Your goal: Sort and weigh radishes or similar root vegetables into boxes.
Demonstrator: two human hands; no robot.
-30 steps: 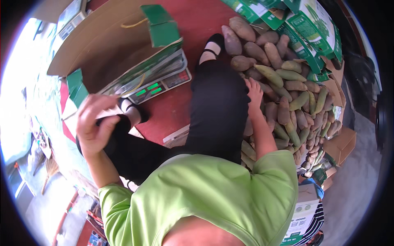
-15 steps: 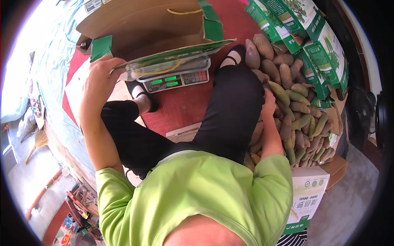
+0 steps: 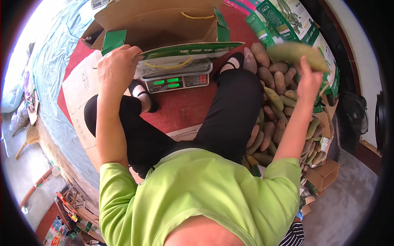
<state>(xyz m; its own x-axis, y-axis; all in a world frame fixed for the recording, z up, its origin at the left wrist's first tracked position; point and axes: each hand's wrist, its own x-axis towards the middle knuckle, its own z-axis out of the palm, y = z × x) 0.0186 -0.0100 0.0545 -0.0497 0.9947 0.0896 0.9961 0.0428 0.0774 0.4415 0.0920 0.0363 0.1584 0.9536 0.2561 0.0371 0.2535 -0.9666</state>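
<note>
My left hand [image 3: 119, 67] is closed on the near edge of an open cardboard carton [image 3: 160, 22], brown inside with green flaps and yellow cord handles. The carton rests on a digital scale [image 3: 177, 83] with a lit green display, largely covered by it. Raised over the right side, my right hand [image 3: 308, 82] grips a long green-skinned tuber [image 3: 297, 55], its fingers partly hidden by it. Below that hand lies a heap of reddish-brown and green tubers [image 3: 280, 84], right beside my right leg.
Printed green-and-white cartons [image 3: 283, 20] stand behind the heap at the far right. An opened brown box [image 3: 322, 176] sits at the lower right, and a black fan [image 3: 353, 108] stands by the wall. Flattened cardboard [image 3: 80, 94] and pale blue sheeting [image 3: 61, 61] lie to my left.
My right hand has risen from the heap beside my leg, moving right and away, with a green tuber in it. My left hand still holds the carton edge. The view has shifted slightly.
</note>
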